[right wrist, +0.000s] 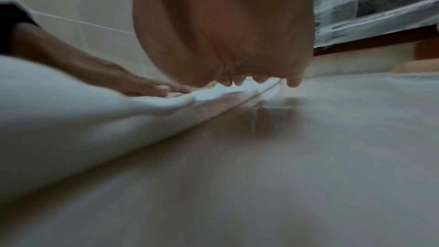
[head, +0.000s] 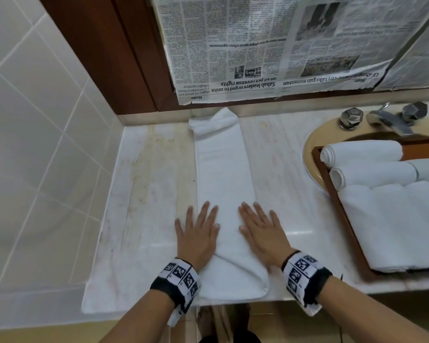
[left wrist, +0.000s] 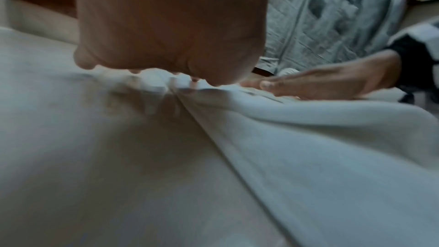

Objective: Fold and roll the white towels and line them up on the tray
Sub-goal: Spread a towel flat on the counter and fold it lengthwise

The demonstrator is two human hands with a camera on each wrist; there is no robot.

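Note:
A white towel (head: 223,174), folded into a long narrow strip, lies on the marble counter (head: 146,194) and runs from the front edge to the back wall. My left hand (head: 196,231) lies flat on its left edge near the front, fingers straight. My right hand (head: 260,229) lies flat on its right edge, fingers spread. The wrist views show the same towel (left wrist: 320,147) (right wrist: 59,119) under each palm (left wrist: 171,22) (right wrist: 223,25). A wooden tray (head: 342,214) at the right holds two rolled towels (head: 362,151) (head: 374,174) and a folded pile (head: 401,226).
The tray sits over a beige sink (head: 310,154) with a chrome tap (head: 386,117) behind it. Newspaper (head: 270,45) covers the mirror above the counter. White tiles (head: 35,120) line the left wall. The towel's far end (head: 213,120) is bunched against the back wall.

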